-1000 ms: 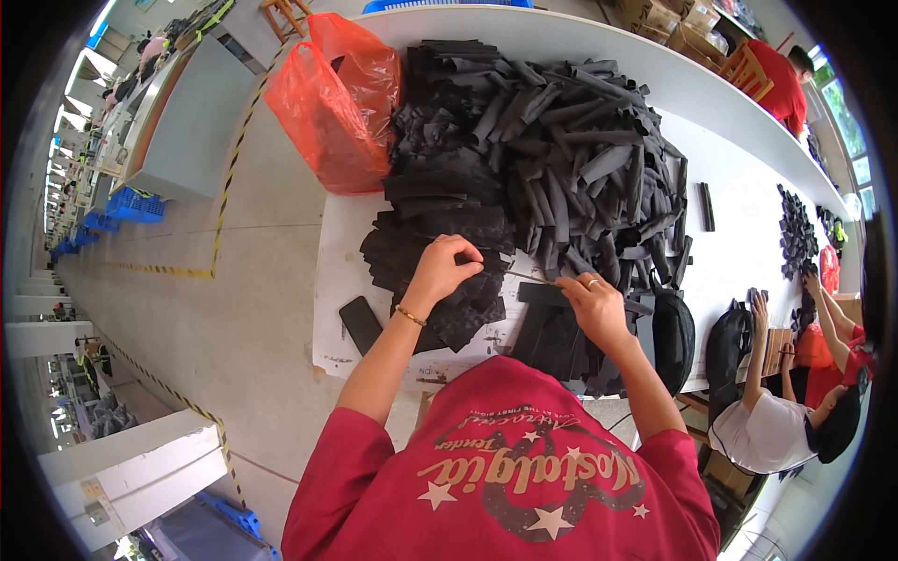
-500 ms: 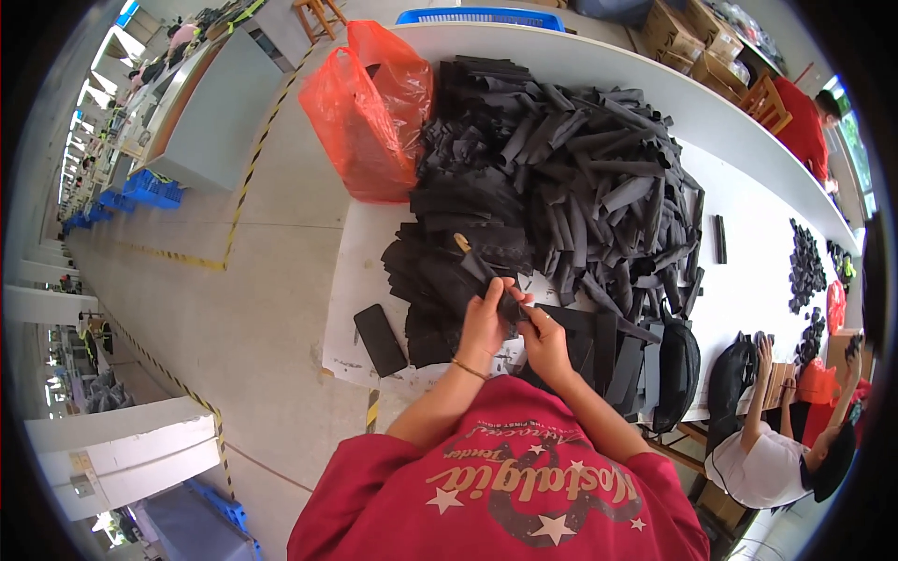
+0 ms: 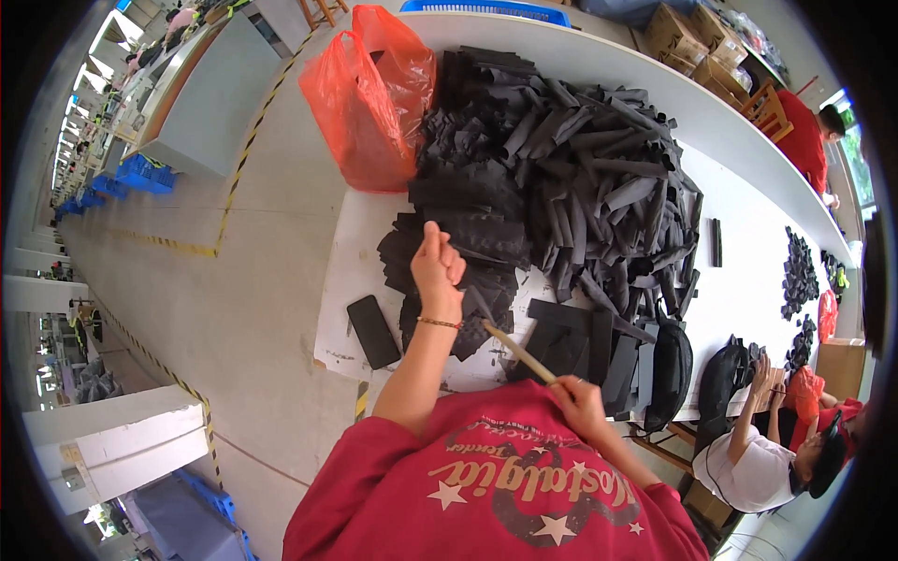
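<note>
My left hand [image 3: 437,273] is above the near-left stack of flat black fabric pieces [image 3: 398,252], with its fingers curled together. Whatever they may hold is hidden. Close to my shirt, my right hand [image 3: 578,404] grips one end of a light wooden stick [image 3: 526,355]. The stick slants up to the left, its narrow tip near the lower edge of the stack. Behind, a big heap of rolled black fabric strips [image 3: 599,178] covers much of the white table [image 3: 360,248]. A dark phone [image 3: 373,331] lies left of my left forearm.
A red plastic bag [image 3: 369,112] stands at the table's far left corner. Flat black panels [image 3: 561,341] and a black bag [image 3: 670,374] lie to the right. Another person [image 3: 748,467] works farther right along the table. A raised ledge [image 3: 599,51] runs behind the heap.
My hands have separated. The left has moved up and left over the stack; the right has drawn back toward my body with the stick, now free of the black piece it poked through.
</note>
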`<state>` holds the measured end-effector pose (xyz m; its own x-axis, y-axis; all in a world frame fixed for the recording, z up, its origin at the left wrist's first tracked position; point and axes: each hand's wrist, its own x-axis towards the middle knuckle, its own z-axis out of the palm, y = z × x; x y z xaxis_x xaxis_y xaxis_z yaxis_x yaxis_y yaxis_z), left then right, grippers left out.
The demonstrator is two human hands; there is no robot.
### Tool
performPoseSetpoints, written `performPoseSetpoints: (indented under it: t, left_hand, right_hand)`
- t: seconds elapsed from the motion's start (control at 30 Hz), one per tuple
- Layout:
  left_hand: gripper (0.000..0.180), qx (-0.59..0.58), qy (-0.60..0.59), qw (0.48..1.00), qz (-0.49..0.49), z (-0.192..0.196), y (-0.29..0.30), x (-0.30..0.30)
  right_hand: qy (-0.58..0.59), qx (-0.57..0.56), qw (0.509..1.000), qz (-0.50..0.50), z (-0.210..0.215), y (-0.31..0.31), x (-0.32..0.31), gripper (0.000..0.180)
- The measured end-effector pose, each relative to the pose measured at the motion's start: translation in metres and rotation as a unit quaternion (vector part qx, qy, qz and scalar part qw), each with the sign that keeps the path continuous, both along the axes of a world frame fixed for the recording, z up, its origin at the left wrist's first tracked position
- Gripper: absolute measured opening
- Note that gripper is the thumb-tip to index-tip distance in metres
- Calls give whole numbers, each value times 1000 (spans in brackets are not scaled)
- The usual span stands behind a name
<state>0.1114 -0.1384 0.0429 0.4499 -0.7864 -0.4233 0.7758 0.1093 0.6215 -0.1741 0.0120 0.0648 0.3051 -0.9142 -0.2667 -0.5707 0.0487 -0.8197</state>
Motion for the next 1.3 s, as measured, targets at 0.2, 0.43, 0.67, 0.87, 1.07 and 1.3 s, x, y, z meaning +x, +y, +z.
performPoseSetpoints:
  t: [0.2,0.43,0.67,0.87,1.07,1.3]
  left_hand:
    - [31,37,135,990,-23,-21,10,-50]
    - [32,-62,-297,921,-246,-7,32,-53]
    - [29,-30,-203,834,-512,13,68,-85]
    - [26,-14,-320,809,-493,-3,99,-77]
    - [23,-55,-817,529,-221,-26,93,19]
    - [13,-140,-847,455,-237,-39,59,59]
  right_hand:
    - [-134,-152,976,-84,16,-64,63,41]
    - [-218,-89,965,-117,2,-103,84,9]
    - [-147,-236,943,-184,22,-136,65,11]
    - [-148,-295,821,-467,90,-236,10,26]
    - [-51,-315,869,-379,111,-286,-48,39]
    - [7,-280,955,-100,3,-137,-2,20]
